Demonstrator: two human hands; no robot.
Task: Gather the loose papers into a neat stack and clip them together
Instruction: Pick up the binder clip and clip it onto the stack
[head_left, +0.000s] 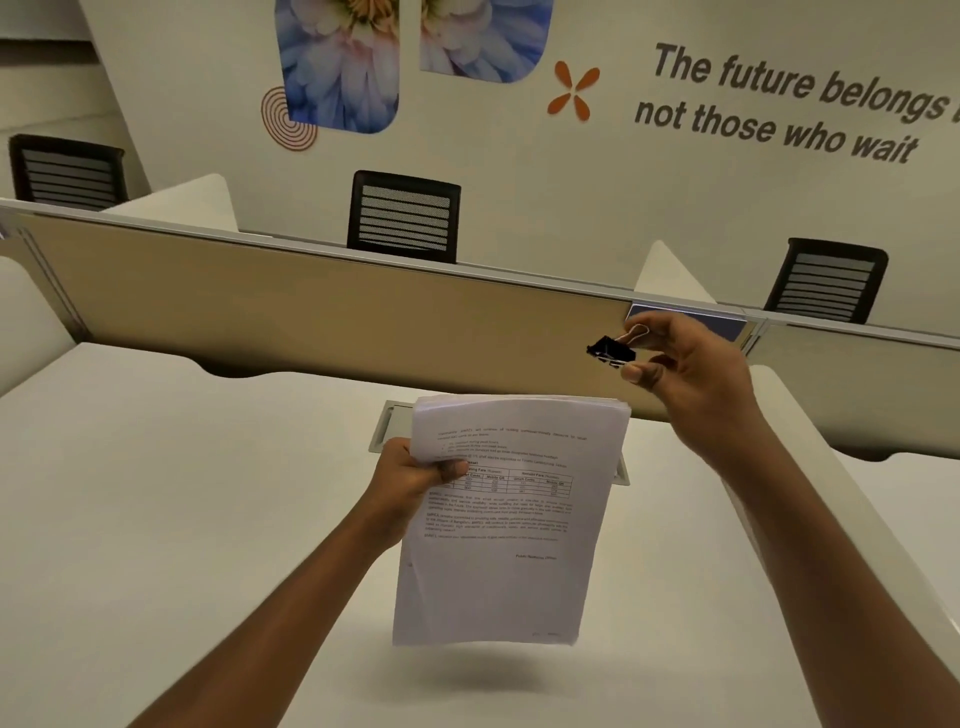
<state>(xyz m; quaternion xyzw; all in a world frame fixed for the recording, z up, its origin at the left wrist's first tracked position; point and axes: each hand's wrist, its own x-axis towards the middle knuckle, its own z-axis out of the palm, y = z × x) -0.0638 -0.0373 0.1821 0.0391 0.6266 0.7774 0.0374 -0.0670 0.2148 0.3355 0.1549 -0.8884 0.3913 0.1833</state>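
Note:
A stack of printed white papers (498, 525) hangs in the air above the desk, its edges lined up. My left hand (410, 483) grips the stack at its upper left edge, thumb on the front sheet. My right hand (691, 374) is raised above and to the right of the stack's top right corner. It pinches a black binder clip (613, 349) by its silver wire handles, between thumb and fingers. The clip is apart from the papers, a short way above the top edge.
The white desk (182, 493) lies below the papers, with a grey cable cover (387, 426) partly hidden behind them. A beige partition (311, 306) closes the far side and a white divider (831, 467) the right. Black office chairs (404, 218) stand beyond.

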